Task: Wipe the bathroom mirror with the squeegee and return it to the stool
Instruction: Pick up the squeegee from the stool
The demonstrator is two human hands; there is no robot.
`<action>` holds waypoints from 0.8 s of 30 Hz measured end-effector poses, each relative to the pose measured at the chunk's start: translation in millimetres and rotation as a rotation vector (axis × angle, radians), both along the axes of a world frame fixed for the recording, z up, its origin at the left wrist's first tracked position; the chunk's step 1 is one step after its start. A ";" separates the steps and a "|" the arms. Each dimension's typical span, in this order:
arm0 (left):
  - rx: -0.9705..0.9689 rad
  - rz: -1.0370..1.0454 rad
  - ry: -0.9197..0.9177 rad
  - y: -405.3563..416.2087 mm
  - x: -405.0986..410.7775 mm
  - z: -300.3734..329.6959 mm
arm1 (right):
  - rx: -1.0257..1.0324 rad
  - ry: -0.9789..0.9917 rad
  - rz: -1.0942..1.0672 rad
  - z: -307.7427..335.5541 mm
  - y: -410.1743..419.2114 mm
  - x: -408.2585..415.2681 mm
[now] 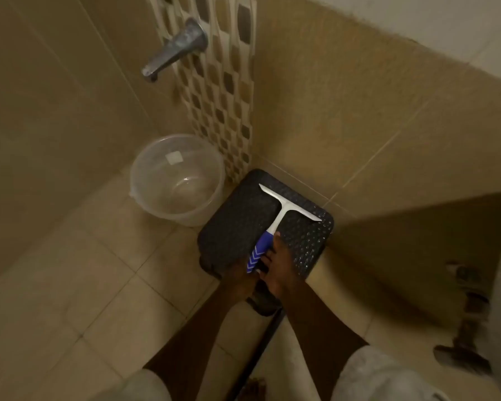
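You see a white squeegee [284, 211] with blue chevron handle, black dimpled stool [237, 224], clear bucket [177, 180], beige tiles [99, 270].

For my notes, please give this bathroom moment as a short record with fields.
place: tiled bathroom corner
squeegee: lies on the dark stool, blade toward the wall
right hand: fingers on the blue handle
left hand: at the handle's end, grip unclear
bucket: clear, beside the stool, under the tap
mirror: not in view

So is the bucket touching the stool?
Cannot tell. In the head view the bucket overlaps the stool's left edge, but the clear rim hides whether they meet.
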State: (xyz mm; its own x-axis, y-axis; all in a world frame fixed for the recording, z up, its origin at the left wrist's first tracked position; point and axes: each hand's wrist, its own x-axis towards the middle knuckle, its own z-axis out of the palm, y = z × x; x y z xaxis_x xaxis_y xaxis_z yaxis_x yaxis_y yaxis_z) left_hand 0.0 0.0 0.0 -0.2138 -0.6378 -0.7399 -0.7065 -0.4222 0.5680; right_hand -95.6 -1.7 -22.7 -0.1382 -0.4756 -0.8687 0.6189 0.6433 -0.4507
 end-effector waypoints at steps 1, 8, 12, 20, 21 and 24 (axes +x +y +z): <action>-0.001 0.005 -0.005 0.0 0.0 -1.9 | 0.004 -0.012 0.001 -1.5 -0.1 -0.8; -0.011 -0.011 -0.065 -2.9 -5.7 6.4 | 0.151 0.157 0.206 17.0 -7.2 -8.5; -0.016 -0.113 -0.087 -12.2 -16.3 25.1 | 0.188 0.232 0.234 37.2 -15.6 -16.5; -0.191 -0.050 0.046 -10.5 -21.9 86.5 | 0.099 0.242 0.159 102.4 -21.3 -32.4; -0.210 -0.043 0.057 -9.4 -22.7 95.7 | 0.082 0.232 0.143 113.4 -19.7 -33.2; -0.262 0.011 0.122 -4.2 -22.2 118.0 | 0.033 0.205 0.131 141.5 -16.3 -33.3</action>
State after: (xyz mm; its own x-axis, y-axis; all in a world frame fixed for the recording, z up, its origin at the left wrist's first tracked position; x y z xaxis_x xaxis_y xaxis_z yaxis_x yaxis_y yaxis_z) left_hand -22.2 -4.2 118.0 -0.2828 -0.8069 -0.5186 -0.6223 -0.2571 0.7393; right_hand -128.9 -18.0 118.8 -0.2525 -0.4731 -0.8441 0.4270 0.7283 -0.5359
